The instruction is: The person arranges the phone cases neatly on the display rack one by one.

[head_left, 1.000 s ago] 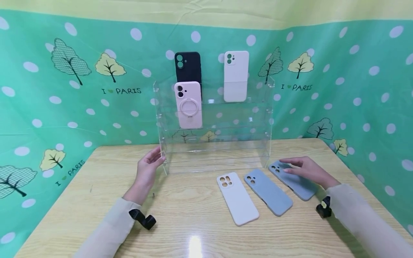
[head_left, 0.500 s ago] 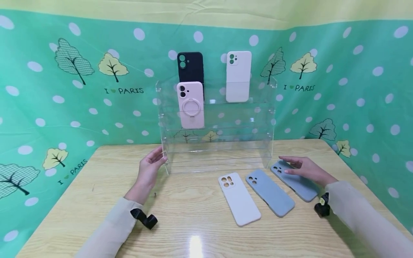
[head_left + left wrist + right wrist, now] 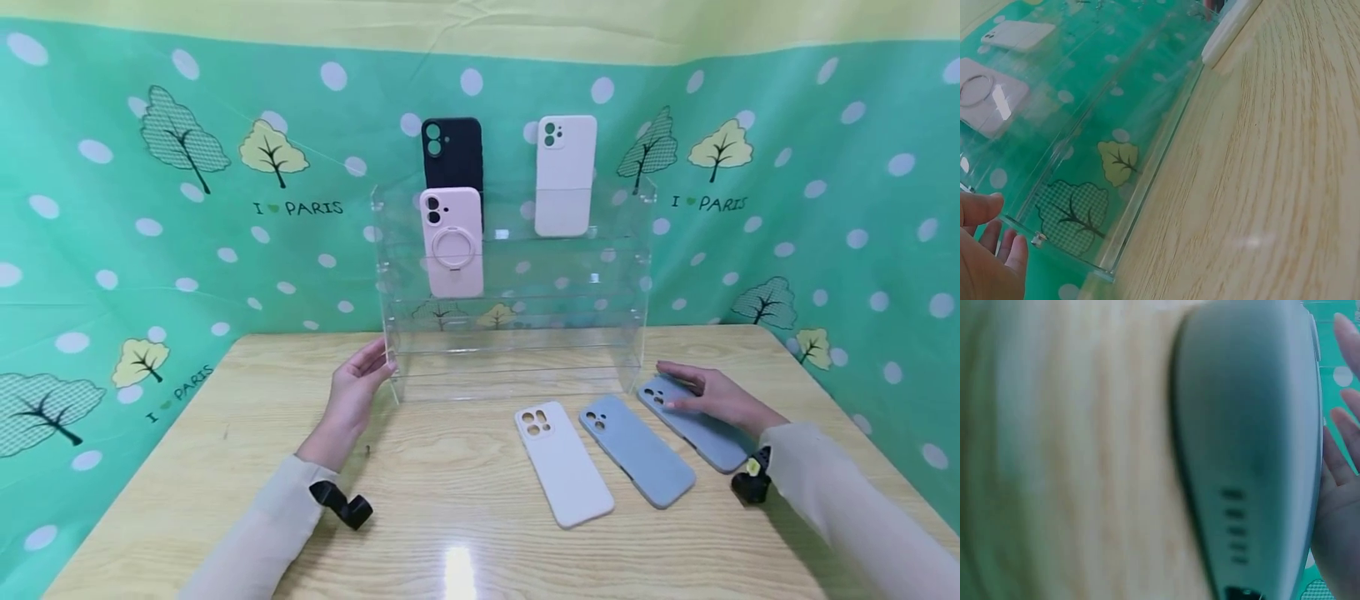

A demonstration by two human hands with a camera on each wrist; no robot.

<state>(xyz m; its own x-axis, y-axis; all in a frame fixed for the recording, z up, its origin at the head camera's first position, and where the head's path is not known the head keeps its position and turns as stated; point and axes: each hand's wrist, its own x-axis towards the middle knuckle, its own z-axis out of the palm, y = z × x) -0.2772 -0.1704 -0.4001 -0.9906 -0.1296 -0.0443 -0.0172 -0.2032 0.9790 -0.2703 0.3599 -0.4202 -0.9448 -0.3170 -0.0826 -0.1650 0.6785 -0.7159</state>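
A clear acrylic display rack (image 3: 517,337) stands at the back of the table. My left hand (image 3: 352,396) holds its left side panel near the bottom, thumb and fingers about the panel's edge; the left wrist view shows this hand (image 3: 988,259) at that edge. My right hand (image 3: 716,396) lies over the far-right blue phone case (image 3: 708,437), fingers extended toward its camera end. In the right wrist view, the fingers (image 3: 1342,444) look straight and spread beside a blurred blue case (image 3: 1241,425). Left of it lie another blue phone case (image 3: 637,450) and a white phone case (image 3: 564,467).
Upright on the rack are a black phone case (image 3: 453,154), a pink phone case (image 3: 453,212) with a ring and a white phone case (image 3: 566,171). Behind hangs a green polka-dot cloth (image 3: 315,275). The wooden table (image 3: 420,500) reaches toward me.
The whole scene has shifted slightly right in the head view. Both hands keep nearly the same places, the left at the rack and the right over the blue case.
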